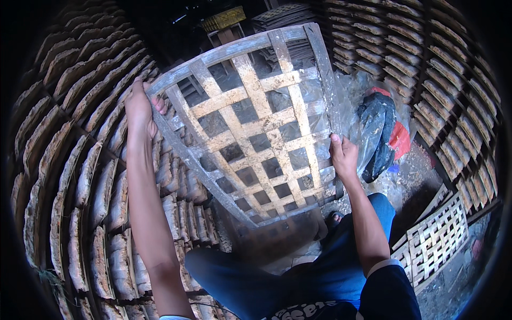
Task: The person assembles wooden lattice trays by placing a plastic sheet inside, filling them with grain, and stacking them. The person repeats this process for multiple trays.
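A woven lattice tray (274,140) of flat pale slats in a grey wooden frame is held up tilted in front of me, between both hands. My left hand (140,112) is closed round the frame at its upper left corner, with fingertips showing on the inner side. On the opposite side, my right hand (344,156) grips the frame's right edge, thumb up against the wood; its other fingers are partly hidden. Pale crumbs and stains mark the slats. Through the gaps show dark floor and clear plastic.
Tiered racks of pale, rough-edged slabs (106,200) rise close on my left, and similar tiers (399,63) stand on the right. A black plastic bag (376,127) and a red one (399,141) lie beyond my right hand. Another woven panel (438,240) leans at lower right; a yellow crate (223,19) is behind.
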Demonstrator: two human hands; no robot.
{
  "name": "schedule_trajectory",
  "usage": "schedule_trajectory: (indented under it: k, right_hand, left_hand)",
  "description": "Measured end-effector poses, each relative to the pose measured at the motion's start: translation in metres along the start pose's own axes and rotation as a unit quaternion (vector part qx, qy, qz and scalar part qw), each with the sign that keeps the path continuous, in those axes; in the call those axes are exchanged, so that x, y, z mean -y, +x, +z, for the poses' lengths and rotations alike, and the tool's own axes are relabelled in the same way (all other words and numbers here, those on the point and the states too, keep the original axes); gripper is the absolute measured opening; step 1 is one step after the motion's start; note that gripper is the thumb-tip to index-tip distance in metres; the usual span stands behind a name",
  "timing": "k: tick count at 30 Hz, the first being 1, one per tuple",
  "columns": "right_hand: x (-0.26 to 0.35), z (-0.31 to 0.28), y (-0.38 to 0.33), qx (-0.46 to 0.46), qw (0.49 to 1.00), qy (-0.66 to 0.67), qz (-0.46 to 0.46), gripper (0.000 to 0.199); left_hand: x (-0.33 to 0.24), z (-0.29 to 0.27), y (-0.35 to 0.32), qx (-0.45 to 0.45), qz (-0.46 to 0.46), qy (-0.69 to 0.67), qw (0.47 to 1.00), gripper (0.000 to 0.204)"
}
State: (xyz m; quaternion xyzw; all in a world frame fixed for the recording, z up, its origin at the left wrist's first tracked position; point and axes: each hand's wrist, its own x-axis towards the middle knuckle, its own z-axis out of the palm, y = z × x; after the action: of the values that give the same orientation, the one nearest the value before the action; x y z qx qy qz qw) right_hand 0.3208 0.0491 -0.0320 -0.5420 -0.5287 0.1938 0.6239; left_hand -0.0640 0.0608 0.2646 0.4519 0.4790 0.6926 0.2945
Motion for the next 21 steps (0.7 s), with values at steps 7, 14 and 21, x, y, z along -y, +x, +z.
schedule_trajectory:
  k: [7,14,21]
  right_hand:
    - [0.022,-0.001,-0.003,0.007,0.995,0.074,0.059,0.063]
    - [0.014,0.003,-0.010,0.025,0.993,0.105,0.051,0.059]
    - [0.018,0.024,-0.015,0.141,0.966,0.173,0.130,0.057]
  left_hand:
    - [-0.002,0.001,-0.014,-0.010,0.010,-0.010,1.000,0.037]
    - [-0.007,-0.002,-0.018,0.008,0.015,0.016,1.000,0.037]
    - [0.032,-0.065,-0.016,-0.012,-0.027,0.057,0.998,0.077]
